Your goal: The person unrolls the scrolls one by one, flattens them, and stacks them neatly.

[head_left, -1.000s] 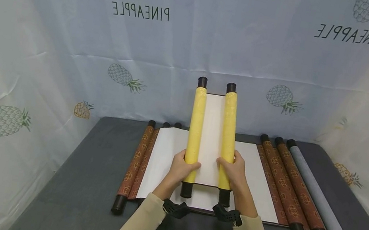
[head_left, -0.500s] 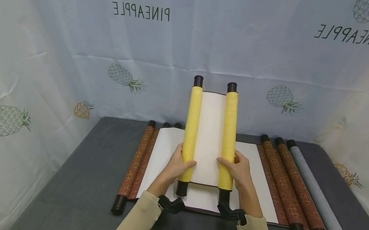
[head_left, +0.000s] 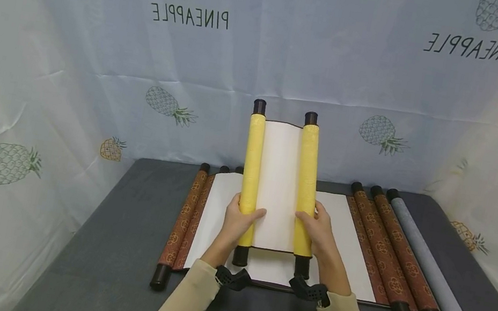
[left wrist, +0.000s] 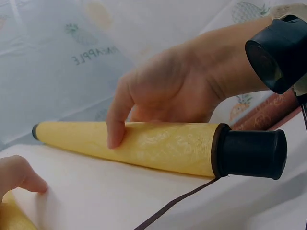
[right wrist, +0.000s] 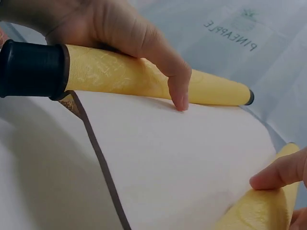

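Note:
A yellow hanging scroll (head_left: 253,161) with black end knobs is held up, partly unrolled. White paper (head_left: 277,182) with a dark border spans the gap between its two rolls. My left hand (head_left: 236,224) grips the left roll near its lower end, thumb laid across the front. On the right roll (head_left: 307,170), my right hand (head_left: 320,235) grips at about the same height. In the right wrist view the right thumb (right wrist: 180,91) lies over the yellow cover and its tip meets the paper. The fingers behind both rolls are mostly hidden.
Behind and below, a brown patterned scroll (head_left: 223,195) lies spread on the dark table (head_left: 105,263), its white sheet showing. More brown rolls (head_left: 386,248) and a grey roll (head_left: 429,255) lie at the right. A pineapple-print curtain (head_left: 264,60) stands behind the table.
My left hand has moved left with its roll, so the rolls stand wider apart and more white paper shows between them. The right hand has barely shifted.

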A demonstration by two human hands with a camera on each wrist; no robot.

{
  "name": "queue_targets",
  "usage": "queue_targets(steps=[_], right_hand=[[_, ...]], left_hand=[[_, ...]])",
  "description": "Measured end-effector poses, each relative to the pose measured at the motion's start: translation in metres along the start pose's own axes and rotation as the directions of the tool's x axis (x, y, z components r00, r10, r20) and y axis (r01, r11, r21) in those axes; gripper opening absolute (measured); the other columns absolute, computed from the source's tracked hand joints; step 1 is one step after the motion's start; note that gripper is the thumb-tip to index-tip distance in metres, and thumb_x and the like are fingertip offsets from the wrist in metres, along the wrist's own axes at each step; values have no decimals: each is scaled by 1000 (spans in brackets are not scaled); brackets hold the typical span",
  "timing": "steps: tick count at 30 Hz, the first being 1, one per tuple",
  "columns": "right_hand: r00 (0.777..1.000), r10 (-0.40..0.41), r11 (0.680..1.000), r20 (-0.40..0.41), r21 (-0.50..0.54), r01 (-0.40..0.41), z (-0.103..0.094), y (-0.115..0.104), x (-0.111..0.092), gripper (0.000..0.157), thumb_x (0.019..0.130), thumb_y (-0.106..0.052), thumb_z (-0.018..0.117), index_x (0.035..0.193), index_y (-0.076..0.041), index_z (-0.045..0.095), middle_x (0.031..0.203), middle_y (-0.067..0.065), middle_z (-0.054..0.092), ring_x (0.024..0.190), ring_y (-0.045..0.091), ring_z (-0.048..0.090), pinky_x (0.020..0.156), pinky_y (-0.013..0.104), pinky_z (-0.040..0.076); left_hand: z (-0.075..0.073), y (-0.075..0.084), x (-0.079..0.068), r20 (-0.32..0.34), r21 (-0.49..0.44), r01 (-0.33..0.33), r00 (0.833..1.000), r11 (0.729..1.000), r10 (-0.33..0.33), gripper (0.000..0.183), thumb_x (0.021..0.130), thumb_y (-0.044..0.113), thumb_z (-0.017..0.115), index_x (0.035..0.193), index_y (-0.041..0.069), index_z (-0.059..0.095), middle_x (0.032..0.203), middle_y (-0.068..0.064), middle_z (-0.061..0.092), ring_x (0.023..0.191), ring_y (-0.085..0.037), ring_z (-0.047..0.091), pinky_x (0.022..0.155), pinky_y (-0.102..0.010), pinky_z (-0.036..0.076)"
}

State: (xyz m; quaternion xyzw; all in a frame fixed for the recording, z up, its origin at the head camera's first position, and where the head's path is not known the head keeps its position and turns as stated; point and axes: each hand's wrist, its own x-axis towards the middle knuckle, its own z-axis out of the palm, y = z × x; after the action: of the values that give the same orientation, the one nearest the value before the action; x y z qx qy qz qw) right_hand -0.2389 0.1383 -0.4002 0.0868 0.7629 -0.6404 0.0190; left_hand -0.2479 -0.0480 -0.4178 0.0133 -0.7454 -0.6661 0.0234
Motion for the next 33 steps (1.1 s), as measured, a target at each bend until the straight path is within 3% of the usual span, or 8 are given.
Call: queue_targets(steps=[7, 15, 19, 26, 33], right_hand=[[994, -9, 1000, -112, -23, 6, 0, 1, 3, 54, 90, -16, 52, 140, -1, 37, 113, 17, 52, 80, 15, 53, 66, 25, 45], [995, 3, 996, -102, -84, -11, -6, 6, 4, 76, 84, -28, 73, 142, -2, 32, 120, 18, 49, 86, 17, 54, 66, 24, 46], [993, 22, 996, -117, -87, -32, -10, 8, 4, 76, 84, -28, 72, 142, 0, 30, 120, 18, 48, 85, 17, 54, 65, 24, 46], [990, 27, 995, -139, -92, -40, -13, 8, 6, 62, 88, -21, 63, 137, 4, 35, 112, 16, 49, 82, 16, 52, 65, 24, 44], [991, -10, 996, -134, -93, -2, -19, 8, 7, 56, 89, -20, 62, 137, -1, 39, 106, 13, 52, 78, 14, 52, 65, 24, 45]], left_hand=[[-4, 2, 0, 5, 15, -15, 1000, 1000, 14, 64, 75, 18, 79, 126, 2, 46, 103, -11, 55, 83, -17, 52, 69, -25, 43], [-10, 1, 2, 43, 36, -31, 999, 999, 30, 55, 79, 15, 74, 125, 3, 48, 100, -11, 56, 82, -17, 52, 67, -26, 44], [-14, 1, 3, 41, 53, -21, 999, 998, 19, 48, 79, 13, 71, 122, 1, 52, 100, -13, 58, 83, -18, 53, 68, -26, 44], [-21, 4, 3, 40, 91, -24, 999, 996, 21, 44, 77, 10, 73, 116, -4, 59, 102, -18, 63, 81, -19, 57, 70, -29, 50], [-29, 4, 4, 64, 63, -55, 997, 997, 51, 66, 77, 8, 74, 136, 2, 46, 124, -23, 60, 103, -31, 62, 84, -39, 54]])
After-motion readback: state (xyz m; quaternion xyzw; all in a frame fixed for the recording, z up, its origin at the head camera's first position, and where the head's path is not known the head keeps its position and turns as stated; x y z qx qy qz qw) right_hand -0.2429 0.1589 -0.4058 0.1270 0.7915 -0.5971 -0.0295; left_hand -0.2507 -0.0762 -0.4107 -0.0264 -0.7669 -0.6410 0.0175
